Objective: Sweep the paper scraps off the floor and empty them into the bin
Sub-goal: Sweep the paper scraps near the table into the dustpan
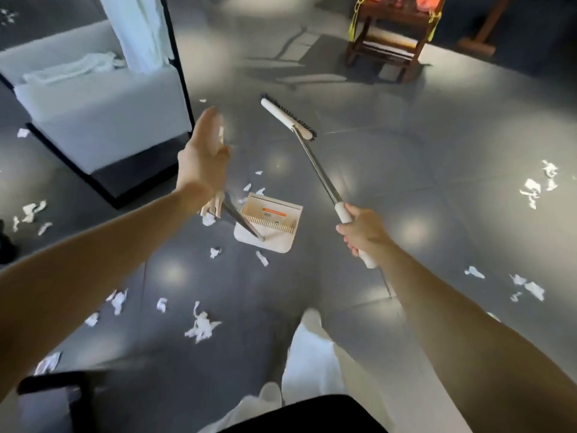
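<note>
The left grip [204,157] was motion-blurred and hid the upper end of the dustpan handle [240,221]. The wooden chair [390,42] was cut off by the top edge.

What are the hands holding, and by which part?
The right hand grips the broom by its white handle end; the left hand is open, holding nothing.
</note>
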The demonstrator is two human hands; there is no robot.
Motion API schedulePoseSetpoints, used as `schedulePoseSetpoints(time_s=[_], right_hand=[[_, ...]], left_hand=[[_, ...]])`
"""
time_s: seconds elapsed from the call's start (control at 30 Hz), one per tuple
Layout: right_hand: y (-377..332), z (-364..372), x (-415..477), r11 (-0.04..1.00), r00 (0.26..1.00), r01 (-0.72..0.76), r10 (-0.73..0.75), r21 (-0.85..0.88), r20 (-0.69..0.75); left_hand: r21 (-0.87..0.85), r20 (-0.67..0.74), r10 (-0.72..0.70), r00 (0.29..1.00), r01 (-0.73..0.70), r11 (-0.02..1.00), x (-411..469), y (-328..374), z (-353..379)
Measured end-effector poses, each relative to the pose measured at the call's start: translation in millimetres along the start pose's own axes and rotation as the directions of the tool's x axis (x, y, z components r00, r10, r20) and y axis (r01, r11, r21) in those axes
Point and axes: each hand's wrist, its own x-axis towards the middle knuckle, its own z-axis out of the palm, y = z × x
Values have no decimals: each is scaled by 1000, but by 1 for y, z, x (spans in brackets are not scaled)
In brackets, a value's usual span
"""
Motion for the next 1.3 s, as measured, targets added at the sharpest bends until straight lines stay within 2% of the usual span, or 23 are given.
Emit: schedulePoseSetpoints(time_s=[0.13, 0.27, 0.4, 0.53, 0.73, 0.83, 0.97, 1.23, 1.3], right_hand=[[-68, -15, 143, 1000, 999, -3, 4, -20, 49], [-147, -44, 277, 998, 995, 13, -7, -65, 101], [-232, -66, 386, 985, 993, 49, -30, -165, 116], [-314, -65, 501, 983, 985, 72, -43, -168, 168], [-435, -45, 694, 969, 969, 156, -113, -191, 218], [-500, -36, 783, 960, 960, 181, -125, -213, 252], [-585, -17, 887, 947, 940, 228, -153, -228, 305], [-783, 67, 1154, 884, 866, 372, -220, -284, 449], [-836, 89, 1213, 859, 847, 407, -228, -311, 480]], left_hand=[[-50, -14, 21, 1000, -22, 999, 142, 10, 55], [39, -26, 19, 999, -18, 999, 289, 30, 105], [32, -54, -51, 997, 53, 998, 414, 48, 129], [29, -94, -75, 993, 78, 997, 537, 46, 150], [9, -134, -90, 987, 92, 996, 760, 33, 194], [-88, -133, -114, 985, 103, 991, 864, 32, 203], [-83, -166, -106, 980, 94, 992, 987, 31, 203], [-171, -369, -239, 898, 187, 967, 1289, -23, 186], [-118, -407, -247, 879, 218, 969, 1356, -31, 174]])
